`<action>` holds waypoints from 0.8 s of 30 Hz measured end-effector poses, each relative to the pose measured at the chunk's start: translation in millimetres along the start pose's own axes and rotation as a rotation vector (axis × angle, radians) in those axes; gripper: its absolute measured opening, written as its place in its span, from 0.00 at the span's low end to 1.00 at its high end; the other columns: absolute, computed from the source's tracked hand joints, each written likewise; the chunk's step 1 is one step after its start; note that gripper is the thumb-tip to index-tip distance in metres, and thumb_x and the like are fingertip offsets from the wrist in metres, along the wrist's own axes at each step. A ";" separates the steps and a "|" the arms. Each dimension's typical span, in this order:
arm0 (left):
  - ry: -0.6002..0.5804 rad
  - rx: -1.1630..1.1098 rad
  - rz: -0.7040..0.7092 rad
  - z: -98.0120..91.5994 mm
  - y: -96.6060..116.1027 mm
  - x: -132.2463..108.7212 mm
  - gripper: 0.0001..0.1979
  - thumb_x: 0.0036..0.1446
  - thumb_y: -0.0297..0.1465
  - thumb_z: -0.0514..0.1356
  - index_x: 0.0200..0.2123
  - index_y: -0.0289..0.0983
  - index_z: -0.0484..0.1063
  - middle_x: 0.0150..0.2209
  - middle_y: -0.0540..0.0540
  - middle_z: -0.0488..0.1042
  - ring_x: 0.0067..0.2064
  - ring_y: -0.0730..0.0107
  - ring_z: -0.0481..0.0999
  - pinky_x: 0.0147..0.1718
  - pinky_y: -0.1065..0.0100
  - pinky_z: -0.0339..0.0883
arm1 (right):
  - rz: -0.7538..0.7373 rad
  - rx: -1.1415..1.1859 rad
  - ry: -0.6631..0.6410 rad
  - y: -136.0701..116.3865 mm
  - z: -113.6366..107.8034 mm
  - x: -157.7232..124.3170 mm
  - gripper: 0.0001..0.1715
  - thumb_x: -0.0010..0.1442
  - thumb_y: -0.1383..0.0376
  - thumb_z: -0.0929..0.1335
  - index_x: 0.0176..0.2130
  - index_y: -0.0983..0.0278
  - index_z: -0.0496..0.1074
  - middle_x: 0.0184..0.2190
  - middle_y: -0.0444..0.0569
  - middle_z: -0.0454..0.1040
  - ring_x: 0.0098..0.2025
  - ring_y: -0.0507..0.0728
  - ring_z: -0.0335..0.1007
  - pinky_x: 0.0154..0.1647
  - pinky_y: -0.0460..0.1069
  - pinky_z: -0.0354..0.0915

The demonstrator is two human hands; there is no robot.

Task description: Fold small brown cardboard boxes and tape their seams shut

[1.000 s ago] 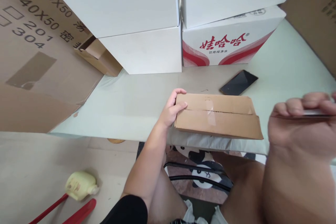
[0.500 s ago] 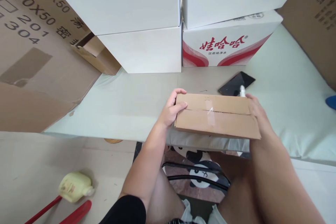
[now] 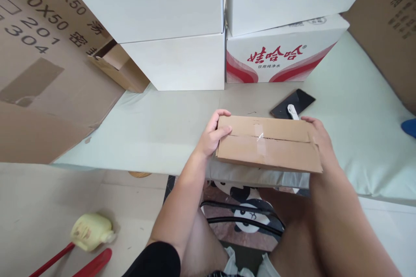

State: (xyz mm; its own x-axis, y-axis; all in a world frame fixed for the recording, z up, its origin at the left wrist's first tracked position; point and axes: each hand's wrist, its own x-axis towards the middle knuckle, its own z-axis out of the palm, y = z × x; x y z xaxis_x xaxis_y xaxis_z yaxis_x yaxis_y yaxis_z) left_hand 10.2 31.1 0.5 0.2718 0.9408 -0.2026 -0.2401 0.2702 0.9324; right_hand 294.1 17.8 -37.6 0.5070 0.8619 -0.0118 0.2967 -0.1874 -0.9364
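Note:
My left hand (image 3: 212, 135) grips the left end of a small brown cardboard box (image 3: 266, 151), thumb on top and fingers round the far side. Clear tape crosses the middle seam of its upper face. At the box's right end, my right hand (image 3: 320, 138) is closed against the side, its fingers partly hidden. A slim white tool (image 3: 293, 112), which looks like a utility knife, sticks out behind the box beside the right fingertips; its lower part is hidden, so I cannot tell how it is held. The box is at the front edge of the pale green covered surface (image 3: 162, 134).
A dark phone-like slab (image 3: 302, 99) lies behind the box. White cartons (image 3: 191, 62) and a red-and-white carton (image 3: 266, 58) are stacked at the back. Large brown cartons (image 3: 42, 82) flank both sides. A yellow bottle (image 3: 91, 231) lies on the floor at lower left.
The white tool has swung left and shows more of its length above the box. My right hand has shifted slightly; the box and my left hand stay almost still.

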 end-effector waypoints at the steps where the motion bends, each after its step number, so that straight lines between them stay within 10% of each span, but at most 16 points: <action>1: 0.001 -0.001 -0.001 0.1 0.2 0.2 0.25 0.45 0.36 0.67 0.46 0.43 0.64 0.36 0.52 0.68 0.32 0.71 0.69 0.30 0.70 0.63 | 0.027 -0.002 0.042 -6.9 -0.6 -4.2 0.15 0.52 0.55 0.69 0.38 0.60 0.71 0.30 0.43 0.70 0.30 0.54 0.64 0.31 0.50 0.58; 10: 0.000 -0.015 -0.003 0.9 -0.7 0.8 0.25 0.45 0.37 0.67 0.46 0.43 0.64 0.36 0.52 0.69 0.31 0.72 0.69 0.29 0.70 0.64 | -0.076 0.418 0.029 -54.0 -5.5 -39.9 0.06 0.50 0.63 0.69 0.30 0.63 0.75 0.32 0.50 0.78 0.36 0.57 0.74 0.44 0.54 0.65; 24: 0.003 -0.020 -0.022 1.8 2.2 0.3 0.24 0.45 0.36 0.67 0.46 0.43 0.64 0.36 0.52 0.69 0.31 0.71 0.70 0.29 0.70 0.65 | -0.378 0.175 -0.156 -47.3 -7.6 -43.5 0.22 0.56 0.65 0.67 0.13 0.60 0.68 0.31 0.50 0.79 0.41 0.61 0.75 0.52 0.59 0.66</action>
State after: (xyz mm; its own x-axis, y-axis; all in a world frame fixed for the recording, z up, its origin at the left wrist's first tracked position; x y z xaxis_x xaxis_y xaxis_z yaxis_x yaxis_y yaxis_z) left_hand 11.4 31.6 3.1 0.2741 0.9352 -0.2243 -0.2528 0.2951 0.9214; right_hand 264.1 -14.5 9.8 0.2567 0.9179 0.3027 0.2896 0.2257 -0.9301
